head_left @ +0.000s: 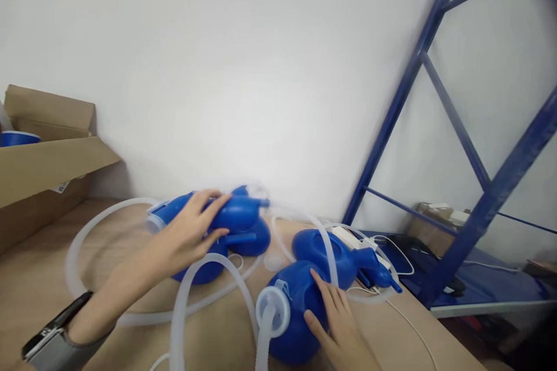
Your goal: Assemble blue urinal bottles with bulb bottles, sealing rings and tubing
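Left hand (195,232) clamped on upper blue bottle (239,213), toward counter's (391,342) back edge. Right hand (339,324) on capped blue bottle (300,301), nearer right edge, thumb and fingers parted; can't tell if gripping.

Tubing loops (178,319) obstruct the table (217,339), leaving room above.

Over on the left, an open cardboard box (56,159) sits on the counter (26,290), its flaps spread beside the white wall (261,69). Across to the right stands a blue metal rack (400,93), its shelf (500,287) carrying a brown carton (435,240) and dark items (418,251) too blurred to name! Nearby, a white power strip (347,237), and a thin white cable (413,327) trailing along the counter.
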{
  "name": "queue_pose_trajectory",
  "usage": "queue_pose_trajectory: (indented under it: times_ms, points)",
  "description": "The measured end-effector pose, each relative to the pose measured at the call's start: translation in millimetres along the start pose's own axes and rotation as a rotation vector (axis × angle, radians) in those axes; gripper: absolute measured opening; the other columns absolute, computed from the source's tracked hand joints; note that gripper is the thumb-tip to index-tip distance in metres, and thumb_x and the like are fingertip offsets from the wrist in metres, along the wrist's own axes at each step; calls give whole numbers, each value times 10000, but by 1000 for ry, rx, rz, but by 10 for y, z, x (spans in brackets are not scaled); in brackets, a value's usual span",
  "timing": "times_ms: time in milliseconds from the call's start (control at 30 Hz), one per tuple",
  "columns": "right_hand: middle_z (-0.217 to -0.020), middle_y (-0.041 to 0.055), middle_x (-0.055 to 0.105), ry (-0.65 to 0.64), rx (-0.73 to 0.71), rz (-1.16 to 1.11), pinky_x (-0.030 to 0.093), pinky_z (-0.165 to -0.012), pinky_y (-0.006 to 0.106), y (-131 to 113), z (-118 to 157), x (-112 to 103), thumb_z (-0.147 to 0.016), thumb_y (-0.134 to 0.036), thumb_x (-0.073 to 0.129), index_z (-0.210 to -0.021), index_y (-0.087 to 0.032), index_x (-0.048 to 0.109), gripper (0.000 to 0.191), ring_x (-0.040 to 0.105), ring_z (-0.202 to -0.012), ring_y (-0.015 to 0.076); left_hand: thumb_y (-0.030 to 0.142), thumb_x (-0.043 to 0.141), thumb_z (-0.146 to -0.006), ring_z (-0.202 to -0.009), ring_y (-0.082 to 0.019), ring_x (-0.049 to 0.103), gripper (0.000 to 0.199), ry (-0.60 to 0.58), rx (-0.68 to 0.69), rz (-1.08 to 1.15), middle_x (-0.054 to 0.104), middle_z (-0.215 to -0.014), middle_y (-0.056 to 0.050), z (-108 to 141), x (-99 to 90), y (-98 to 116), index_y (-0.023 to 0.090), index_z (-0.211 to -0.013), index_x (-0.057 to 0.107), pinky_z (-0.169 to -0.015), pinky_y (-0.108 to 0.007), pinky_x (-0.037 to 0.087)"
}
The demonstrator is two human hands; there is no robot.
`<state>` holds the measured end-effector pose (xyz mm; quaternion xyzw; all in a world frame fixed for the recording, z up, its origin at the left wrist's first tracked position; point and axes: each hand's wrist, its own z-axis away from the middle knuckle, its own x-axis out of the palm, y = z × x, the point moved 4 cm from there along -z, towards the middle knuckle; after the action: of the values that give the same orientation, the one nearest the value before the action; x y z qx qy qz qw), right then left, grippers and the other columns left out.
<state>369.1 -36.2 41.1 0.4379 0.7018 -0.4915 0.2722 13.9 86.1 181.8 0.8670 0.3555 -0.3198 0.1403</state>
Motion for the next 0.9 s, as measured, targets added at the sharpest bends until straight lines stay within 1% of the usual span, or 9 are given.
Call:
queue_pose_trajectory:
  times_ms: [67, 167, 233, 333, 467, 633, 767, 833, 900]
  points:
    - [-1552, 142, 553, 40, 4, -52, 418, -1196, 599, 63, 5, 115, -1019, -601, 529, -1620, -260, 442, 697, 497, -1460, 373, 308, 542, -1001, -1275, -286, 609, 507, -49, 55, 77, 583, -1385, -147, 36, 146, 97, 200, -1495, 504, -1067, -466, 617]
    - [-1535, 158, 568, 113, -8, -135, 338, -1216, 682, 113, -9, 197, -957, -661, 604, -1553, -250, 524, 729, 524, -1423, 419, 199, 541, -978, -1316, -287, 593, 553, -95, 127, 163, 562, -1423, -153, 108, 349, 217, 224, -1526, 472, -1079, -467, 620]
    - [-1547, 161, 558, 110, -16, -204, 356, -1217, 665, 113, -2, 233, -932, -657, 648, -1545, -250, 528, 746, 509, -1441, 422, 182, 552, -977, -1314, -261, 608, 606, -148, 173, 236, 555, -1433, -145, 160, 491, 316, 255, -1564, 422, -1066, -416, 634]
    - [-1561, 164, 543, 88, -49, -312, 378, -1229, 613, 49, 25, 267, -943, -619, 660, -1560, -250, 502, 736, 479, -1477, 399, 242, 534, -1011, -1293, -238, 636, 604, -221, 200, 307, 543, -1448, -149, 199, 692, 511, 262, -1592, 370, -1023, -361, 656]
    - [-1515, 183, 552, 128, -88, -375, 435, -1192, 603, -78, 47, 264, -889, -671, 702, -1503, -243, 561, 762, 518, -1437, 427, 319, 496, -1033, -1312, -249, 628, 564, -290, 209, 361, 527, -1466, -159, 106, 905, 796, 244, -1577, 365, -1010, -379, 668]
    - [-1536, 158, 462, 128, -100, -363, 425, -1215, 544, -135, 90, 217, -886, -757, 650, -1463, -273, 583, 756, 466, -1480, 409, 381, 481, -1034, -1422, -314, 532, 576, -308, 311, 359, 513, -1488, -178, -129, 1190, 1074, 202, -1571, 372, -1155, -504, 584]
    - [-1531, 155, 444, 177, -140, -376, 421, -1208, 549, -72, 115, 238, -859, -745, 697, -1362, -268, 622, 697, 490, -1451, 405, 422, 465, -1034, -1479, -369, 474, 634, -330, 336, 339, 490, -1536, -224, -231, 1393, 1145, 161, -1600, 347, -1191, -605, 523]
    - [-1494, 156, 485, 246, -156, -435, 450, -1177, 552, -24, 103, 274, -829, -757, 721, -1282, -258, 612, 683, 532, -1404, 393, 512, 521, -1002, -1553, -405, 372, 707, -340, 323, 335, 412, -1621, -219, -250, 1391, 1120, 223, -1620, 337, -1225, -650, 466]
    - [-1465, 151, 524, 299, -162, -494, 479, -1146, 543, 9, 77, 309, -797, -743, 762, -1243, -263, 587, 678, 562, -1371, 378, 617, 583, -943, -1603, -440, 266, 789, -341, 260, 328, 304, -1700, -197, -263, 1291, 1045, 293, -1623, 348, -1258, -698, 390]
